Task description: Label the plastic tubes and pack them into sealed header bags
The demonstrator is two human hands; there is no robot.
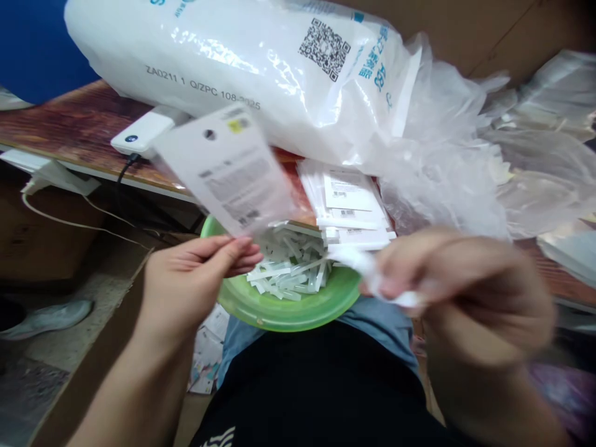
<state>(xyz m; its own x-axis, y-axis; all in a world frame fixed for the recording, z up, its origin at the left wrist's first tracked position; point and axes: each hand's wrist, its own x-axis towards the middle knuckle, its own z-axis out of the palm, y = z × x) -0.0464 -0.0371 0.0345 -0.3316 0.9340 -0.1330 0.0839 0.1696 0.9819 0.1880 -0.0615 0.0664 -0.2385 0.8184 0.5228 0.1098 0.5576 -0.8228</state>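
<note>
Pinched by one end in my left hand (200, 279) is a clear plastic packet (233, 167) with a white printed label card inside, tilted above the basin. My right hand (465, 285), blurred by motion, has its fingers closed on a thin white strip (356, 261). Between and below both hands, a green basin (284, 320) rests on my lap with many cut whitish strips (293, 267) in it. Just past the basin lies a stack of similar labelled packets (349, 198) on the table's near edge.
A large white plastic sack (233, 68) with a QR code fills the back of the wooden table (41, 124). A white power bank (149, 130) with a black cable sits left. Crumpled clear plastic bags (447, 161) spread right. A cardboard box (107, 335) stands lower left.
</note>
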